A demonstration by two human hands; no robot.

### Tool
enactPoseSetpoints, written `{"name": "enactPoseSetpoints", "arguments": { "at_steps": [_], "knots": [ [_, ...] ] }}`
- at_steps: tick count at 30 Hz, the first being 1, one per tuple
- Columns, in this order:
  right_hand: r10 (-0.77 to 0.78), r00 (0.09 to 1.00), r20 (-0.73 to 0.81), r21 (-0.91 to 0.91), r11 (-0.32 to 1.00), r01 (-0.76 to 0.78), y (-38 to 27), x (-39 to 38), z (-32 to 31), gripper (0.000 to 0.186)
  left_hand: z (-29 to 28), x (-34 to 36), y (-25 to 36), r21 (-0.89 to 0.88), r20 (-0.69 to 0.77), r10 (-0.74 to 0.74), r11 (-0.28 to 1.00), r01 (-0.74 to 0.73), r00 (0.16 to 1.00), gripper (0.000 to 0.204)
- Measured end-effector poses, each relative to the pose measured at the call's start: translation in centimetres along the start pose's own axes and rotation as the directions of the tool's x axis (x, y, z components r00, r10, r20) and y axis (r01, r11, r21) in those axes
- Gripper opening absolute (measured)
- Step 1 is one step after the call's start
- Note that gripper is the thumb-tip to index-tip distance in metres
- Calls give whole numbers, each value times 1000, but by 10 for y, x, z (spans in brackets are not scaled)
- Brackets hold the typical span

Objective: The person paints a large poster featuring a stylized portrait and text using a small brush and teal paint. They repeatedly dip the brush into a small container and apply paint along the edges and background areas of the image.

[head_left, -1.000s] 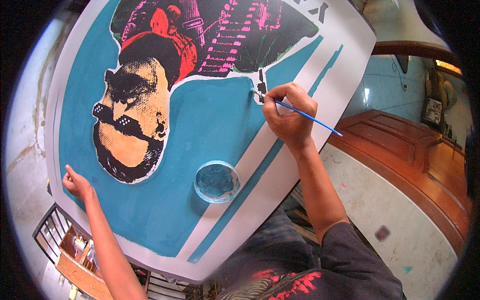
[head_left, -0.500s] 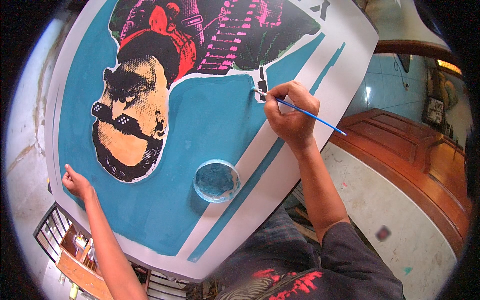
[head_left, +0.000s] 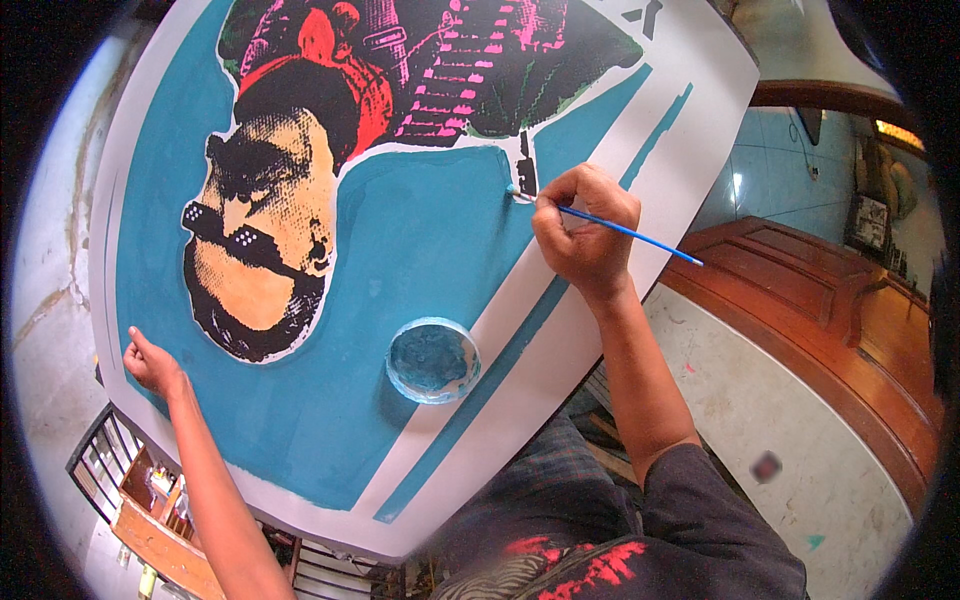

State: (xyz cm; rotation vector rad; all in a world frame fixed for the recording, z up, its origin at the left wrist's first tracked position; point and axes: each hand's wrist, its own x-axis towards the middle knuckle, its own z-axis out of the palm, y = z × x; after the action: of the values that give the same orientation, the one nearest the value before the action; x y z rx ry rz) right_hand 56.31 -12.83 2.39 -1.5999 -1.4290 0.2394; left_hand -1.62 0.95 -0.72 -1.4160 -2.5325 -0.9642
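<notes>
My right hand (head_left: 587, 225) is closed in a pinch around a thin paintbrush (head_left: 632, 232) with a blue handle. Its bristles touch the painted board (head_left: 600, 350), at the white strip beside a small black mark (head_left: 526, 165). A round shallow dish of blue paint (head_left: 433, 360) rests on the board, left of and below that hand. Near the board's left edge is my left hand (head_left: 153, 362), fingers curled and thumb pointing up; whether it grips anything is hidden. On the board an upside-down portrait (head_left: 265, 220) in black, orange, red and pink is surrounded by teal paint.
A brown wooden panel (head_left: 790, 310) and a pale stained surface (head_left: 790, 420) lie to the right. At the lower left stand a black metal rack (head_left: 95, 455) and an orange-brown wooden tray or box (head_left: 165, 540) with small items. A cracked pale surface (head_left: 50, 300) runs along the left.
The brush tip has moved slightly down and right along the white strip by the black mark, and my right hand has shifted a little with it. My left hand and the dish stay put.
</notes>
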Motion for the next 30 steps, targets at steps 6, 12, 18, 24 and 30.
{"name": "enactPoseSetpoints", "arguments": {
  "at_steps": [6,12,18,24,30],
  "knots": [
    [90,994,54,20,996,-92,-6,-2,-9,7,0,3,-3,5,8,-20,1000,20,1000,59],
    [68,998,-3,37,997,-68,-4,-1,-4,7,2,2,-3,-8,17,-31,999,31,999,61],
    [80,995,55,61,995,-83,-4,-1,-8,7,1,4,-5,-6,11,-27,1000,27,1000,61],
    [96,993,70,58,993,-100,-4,-1,-7,5,-1,3,-1,-19,2,-14,1000,14,1000,55],
    [254,967,-37,239,941,-238,-5,0,-12,3,-8,-2,3,8,18,-30,1000,30,999,54]
  ]
}}
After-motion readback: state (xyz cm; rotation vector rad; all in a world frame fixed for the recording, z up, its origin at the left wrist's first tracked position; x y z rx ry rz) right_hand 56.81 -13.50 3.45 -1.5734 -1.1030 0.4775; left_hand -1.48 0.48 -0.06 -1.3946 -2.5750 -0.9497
